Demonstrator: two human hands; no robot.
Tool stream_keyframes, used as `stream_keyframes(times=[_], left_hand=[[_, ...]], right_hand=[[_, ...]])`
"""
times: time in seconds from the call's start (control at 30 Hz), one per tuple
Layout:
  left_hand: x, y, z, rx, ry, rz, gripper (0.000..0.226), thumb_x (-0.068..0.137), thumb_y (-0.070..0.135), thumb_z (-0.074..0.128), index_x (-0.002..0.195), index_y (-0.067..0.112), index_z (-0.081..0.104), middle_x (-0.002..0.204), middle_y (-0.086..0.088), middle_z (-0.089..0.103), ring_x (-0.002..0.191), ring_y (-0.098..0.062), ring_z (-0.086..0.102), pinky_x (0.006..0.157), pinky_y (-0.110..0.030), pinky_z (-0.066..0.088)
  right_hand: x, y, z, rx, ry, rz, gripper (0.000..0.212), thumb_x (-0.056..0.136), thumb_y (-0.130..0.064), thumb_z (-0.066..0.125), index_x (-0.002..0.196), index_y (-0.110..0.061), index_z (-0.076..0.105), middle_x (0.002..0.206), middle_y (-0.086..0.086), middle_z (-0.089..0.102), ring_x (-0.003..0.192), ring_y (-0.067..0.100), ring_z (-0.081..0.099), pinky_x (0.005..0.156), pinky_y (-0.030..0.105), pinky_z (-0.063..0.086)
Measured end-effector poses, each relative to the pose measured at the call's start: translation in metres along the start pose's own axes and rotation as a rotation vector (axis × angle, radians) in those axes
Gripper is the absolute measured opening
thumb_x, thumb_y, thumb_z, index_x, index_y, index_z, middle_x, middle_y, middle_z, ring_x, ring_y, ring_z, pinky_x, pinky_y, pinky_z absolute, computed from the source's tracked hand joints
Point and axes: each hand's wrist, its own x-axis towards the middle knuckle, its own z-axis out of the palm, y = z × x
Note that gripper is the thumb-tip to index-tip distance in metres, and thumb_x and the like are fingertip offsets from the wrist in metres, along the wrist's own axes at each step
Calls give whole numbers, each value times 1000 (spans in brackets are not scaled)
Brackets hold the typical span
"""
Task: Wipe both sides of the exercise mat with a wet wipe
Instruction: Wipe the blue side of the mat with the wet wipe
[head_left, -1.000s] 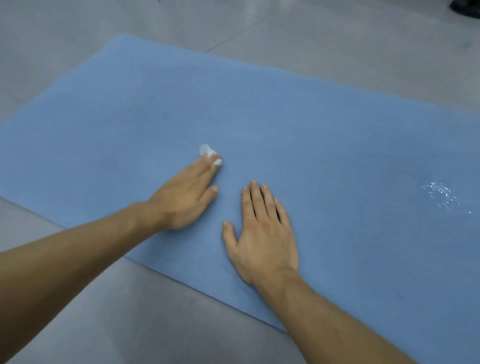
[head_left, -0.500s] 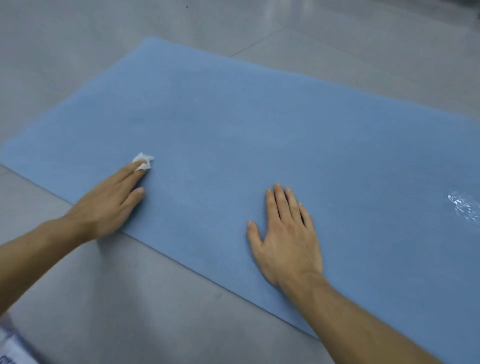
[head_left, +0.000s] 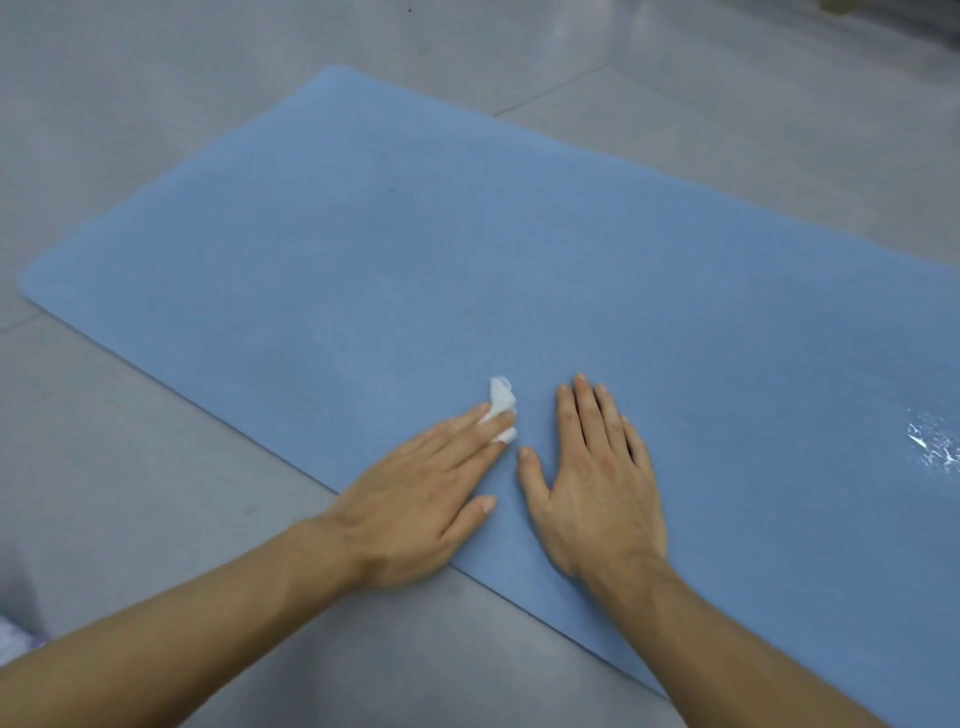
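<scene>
On a grey tiled floor lies a blue mat, unrolled flat and running from the far left to the lower right. At the bottom left corner a blurred pale object shows, too unclear to name.

Left of centre, near the mat's close edge, the left hand lies palm down with its fingers straight, pressing a small crumpled white wipe onto the mat. The wipe pokes out past and between the fingertips.

Just beside it, thumb close to the wipe, the right hand rests flat and empty on the mat with its fingers spread, likely steadying it.

Far right, a glistening patch sits on the mat. Whether it is wetness or something shiny is unclear.

Half a second ago the left hand and wipe were well out to the left, apart from the right hand. Now they have swept back to its side, as they were a second ago. The right hand has stayed planted. This looks like side-to-side strokes across the upper face. The mat is not yet turned over, so the underside probably remains to be wiped.

No brand, label or writing can be read anywhere.
</scene>
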Motion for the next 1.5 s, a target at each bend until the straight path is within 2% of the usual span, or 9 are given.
stream_keyframes(times=[0.13,0.3,0.53,0.73,0.87,1.0,1.17,1.37,1.5], left_hand=[[-16,-24,-13,-10,9,17,64,108,37,34,164,22,5,171,13,-9,156,-5,-4,126,-26,3],[-24,-105,-41,30,37,-218,67,101,54,17,163,30,6,170,17,-2,154,4,-3,126,-28,5],[-11,-172,-70,71,89,-524,62,108,40,29,164,17,10,170,11,-2,152,4,-7,114,-7,-12],[10,-82,-28,21,51,-238,79,96,55,11,163,13,8,170,-1,-11,157,-11,-8,125,-22,-6],[0,-19,-3,13,25,-93,70,103,49,17,164,17,7,170,7,-12,155,-6,-12,127,-27,-1],[-13,-13,-4,34,16,-23,64,107,40,26,164,20,3,170,12,-15,155,-4,-13,126,-27,-1],[-11,-84,-24,62,67,-185,69,101,45,19,164,21,7,171,10,-1,156,-3,-4,128,-34,8],[-21,-168,-61,96,140,-499,62,109,30,35,163,9,11,171,3,2,152,1,-5,115,-7,-13],[-20,-155,-46,102,148,-448,68,106,42,25,162,8,8,171,1,-6,154,-4,-12,122,-17,-11]], right_hand=[[0,0,0,-2,-1,-1,79,96,-61,17,163,-18,11,171,-2,5,157,14,-1,127,36,8],[-1,1,0,2,-2,3,79,97,-61,16,163,-18,9,171,-4,3,156,13,-3,127,36,7],[0,2,2,-11,2,3,80,96,-62,15,163,-18,11,170,-3,5,157,13,-1,127,36,9],[0,0,2,-41,-3,3,80,95,-61,14,163,-17,12,170,-2,7,157,14,1,126,36,9],[-1,-1,0,-31,-7,0,80,96,-61,15,163,-17,11,170,-2,5,157,14,0,127,35,7],[-1,1,1,-28,-6,-9,79,97,-60,15,163,-18,12,170,-3,6,157,14,1,127,37,9],[-2,2,1,-34,-14,-22,78,97,-61,13,163,-18,14,170,-5,8,157,15,0,126,37,10],[-1,1,0,-28,-18,-20,79,96,-61,11,163,-20,8,170,-6,2,157,14,-5,127,35,5],[-1,1,0,-29,-18,-16,79,96,-61,11,163,-20,8,170,-6,3,157,14,-5,127,36,6]])
